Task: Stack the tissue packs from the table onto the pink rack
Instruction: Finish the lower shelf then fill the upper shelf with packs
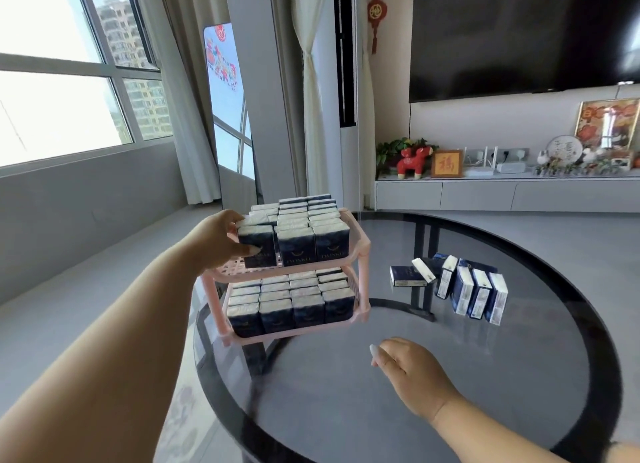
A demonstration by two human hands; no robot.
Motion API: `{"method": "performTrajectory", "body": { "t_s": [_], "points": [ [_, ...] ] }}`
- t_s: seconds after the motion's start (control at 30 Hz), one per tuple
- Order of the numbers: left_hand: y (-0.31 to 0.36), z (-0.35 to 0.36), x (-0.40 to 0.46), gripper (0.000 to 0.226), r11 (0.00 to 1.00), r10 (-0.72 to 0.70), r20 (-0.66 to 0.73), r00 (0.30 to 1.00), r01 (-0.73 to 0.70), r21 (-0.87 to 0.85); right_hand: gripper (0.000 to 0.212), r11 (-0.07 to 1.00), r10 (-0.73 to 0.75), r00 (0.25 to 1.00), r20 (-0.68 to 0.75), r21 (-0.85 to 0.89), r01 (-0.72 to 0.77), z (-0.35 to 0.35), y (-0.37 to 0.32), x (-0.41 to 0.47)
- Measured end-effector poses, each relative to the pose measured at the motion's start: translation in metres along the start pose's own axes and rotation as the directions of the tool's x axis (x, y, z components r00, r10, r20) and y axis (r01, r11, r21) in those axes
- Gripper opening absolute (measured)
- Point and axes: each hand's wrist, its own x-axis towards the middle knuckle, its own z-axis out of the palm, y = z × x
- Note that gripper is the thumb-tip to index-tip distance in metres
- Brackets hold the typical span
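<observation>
Pink rack (360, 254) nearly full, both tiers. We seat pack (258, 246) with left hand (221, 240) gripping it; right hand (408, 369) relaxed, empty. Loose packs (460, 286) remain on table (519, 376).

the pink rack (358, 254) holds navy tissue packs (298, 249) with white tops and gold print, on a smoky grey glass table (450, 376) with a black rim.

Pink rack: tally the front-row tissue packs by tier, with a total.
Upper tier front row: 3 tissue packs, the leftmost gripped by the left hand
Lower tier front row: 4 tissue packs
Total: 7
</observation>
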Motion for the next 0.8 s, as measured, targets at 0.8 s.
{"method": "performTrajectory", "body": {
  "t_s": [0.8],
  "points": [
    [0.007, 0.035, 0.002, 0.067, 0.968, -0.034, -0.162, 0.986, 0.073, 0.239, 0.065, 0.999, -0.041, 0.999, -0.019, -0.025, 0.041, 0.001, 0.001, -0.002]
  ]
}}
